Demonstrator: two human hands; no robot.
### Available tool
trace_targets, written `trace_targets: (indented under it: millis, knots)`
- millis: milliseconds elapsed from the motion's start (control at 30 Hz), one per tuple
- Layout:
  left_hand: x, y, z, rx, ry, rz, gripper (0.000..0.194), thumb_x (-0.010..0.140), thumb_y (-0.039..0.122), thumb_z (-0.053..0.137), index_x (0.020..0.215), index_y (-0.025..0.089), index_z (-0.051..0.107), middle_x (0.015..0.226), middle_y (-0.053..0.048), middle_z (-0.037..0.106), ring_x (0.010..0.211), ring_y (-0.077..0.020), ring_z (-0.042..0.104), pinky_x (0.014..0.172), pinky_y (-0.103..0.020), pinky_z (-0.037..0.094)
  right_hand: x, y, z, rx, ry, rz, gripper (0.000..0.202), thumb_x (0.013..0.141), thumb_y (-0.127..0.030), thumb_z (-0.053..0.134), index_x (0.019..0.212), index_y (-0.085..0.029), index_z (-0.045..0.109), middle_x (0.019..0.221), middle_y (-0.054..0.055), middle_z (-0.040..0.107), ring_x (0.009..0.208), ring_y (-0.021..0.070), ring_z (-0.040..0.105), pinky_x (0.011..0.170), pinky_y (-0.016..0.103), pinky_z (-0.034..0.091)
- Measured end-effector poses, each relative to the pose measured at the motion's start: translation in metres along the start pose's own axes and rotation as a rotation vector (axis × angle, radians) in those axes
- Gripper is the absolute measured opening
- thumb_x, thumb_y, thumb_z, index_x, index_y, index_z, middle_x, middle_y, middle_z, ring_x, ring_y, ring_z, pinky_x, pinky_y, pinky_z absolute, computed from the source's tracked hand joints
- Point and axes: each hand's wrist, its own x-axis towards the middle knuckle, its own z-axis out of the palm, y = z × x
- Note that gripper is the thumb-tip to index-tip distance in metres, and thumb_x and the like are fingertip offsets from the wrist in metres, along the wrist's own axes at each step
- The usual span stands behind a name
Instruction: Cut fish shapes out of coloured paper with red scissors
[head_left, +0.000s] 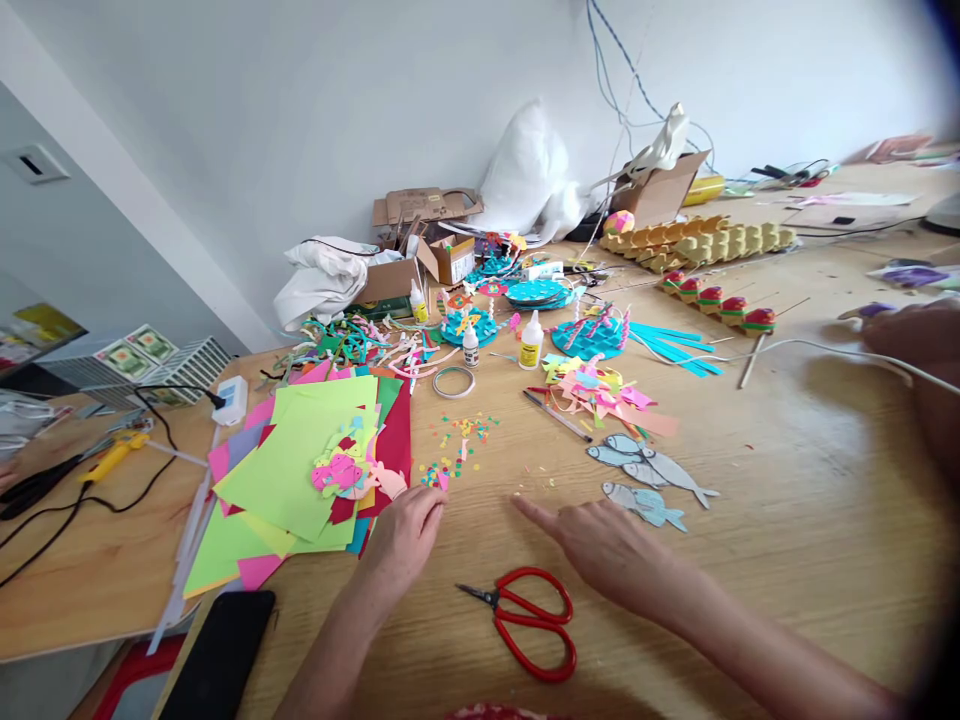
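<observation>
My left hand (405,530) is closed in a pinch beside the coloured paper pile, with a small pink paper piece (442,482) at its fingertips. Just beyond lie scattered confetti dots (450,468). The index finger of my right hand (600,545) is stretched out, its tip at the tabletop near tiny paper bits (550,484); the other fingers are partly hidden. Red-handled scissors (534,610) lie between my forearms. Several grey-blue paper fish (649,470) rest beyond my right hand. Pink paper cutouts (341,472) sit on green sheets (300,430).
Glue bottles (531,342), a tape roll (454,382), a pen (559,416) and paper scraps (600,385) stand or lie farther back. Blue decorated discs (589,338) and egg cartons (705,242) are behind. A black phone (221,650) lies front left. Another person's hand (911,330) is at right.
</observation>
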Motion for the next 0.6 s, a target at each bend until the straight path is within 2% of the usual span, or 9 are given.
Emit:
trace_targets:
  millis: [100,200,300,433,500,600]
  knots:
    - [0.000,0.000,0.001,0.001,-0.007,-0.004,0.021,0.083,0.012,0.043,0.083,0.020,0.063,0.084,-0.005,0.070,0.081,-0.0181,0.065,0.072,-0.029,0.051,0.008,-0.023,-0.002,-0.008,-0.007,-0.084,0.061,0.080,-0.003,0.047,0.137,-0.024,0.039,0.066,0.001,0.068,0.056,0.0157,0.064,0.046,0.029,0.025]
    - [0.000,0.002,0.001,-0.010,-0.039,0.004,0.022,0.083,0.011,0.042,0.084,0.019,0.063,0.084,-0.006,0.070,0.081,-0.0182,0.065,0.073,-0.030,0.051,0.016,-0.029,-0.001,-0.008,-0.022,-0.073,0.056,0.082,-0.006,0.048,0.135,-0.024,0.042,0.069,0.002,0.069,0.061,0.0179,0.066,0.047,0.028,0.028]
    - [-0.001,0.001,0.002,-0.022,-0.032,0.001,0.021,0.083,0.012,0.043,0.082,0.019,0.063,0.083,-0.005,0.070,0.080,-0.0177,0.065,0.072,-0.029,0.051,0.020,-0.013,-0.001,0.009,-0.090,-0.016,0.054,0.082,-0.003,0.046,0.134,-0.020,0.043,0.069,0.004,0.071,0.059,0.0189,0.067,0.044,0.027,0.027]
    - [-0.001,-0.002,0.004,-0.017,-0.029,-0.008,0.021,0.082,0.011,0.044,0.081,0.020,0.063,0.081,-0.004,0.070,0.078,-0.0175,0.065,0.071,-0.028,0.051,0.014,0.017,0.000,-0.047,-0.145,0.090,0.064,0.076,0.005,0.044,0.137,-0.017,0.039,0.069,0.005,0.072,0.061,0.0198,0.068,0.043,0.025,0.027]
    - [-0.001,-0.002,0.005,-0.015,-0.029,-0.003,0.021,0.081,0.011,0.044,0.080,0.021,0.063,0.080,-0.004,0.070,0.077,-0.0174,0.065,0.070,-0.028,0.051,0.010,0.021,0.000,-0.066,-0.120,0.115,0.066,0.076,0.004,0.045,0.138,-0.017,0.037,0.067,0.005,0.071,0.060,0.0192,0.068,0.044,0.024,0.028]
    - [0.000,-0.001,0.006,-0.032,-0.023,0.003,0.021,0.081,0.011,0.044,0.079,0.021,0.062,0.080,-0.004,0.070,0.076,-0.0172,0.065,0.070,-0.028,0.051,0.005,0.013,0.001,-0.040,-0.097,0.067,0.067,0.077,0.004,0.045,0.138,-0.021,0.036,0.068,0.004,0.071,0.059,0.0181,0.068,0.045,0.024,0.028]
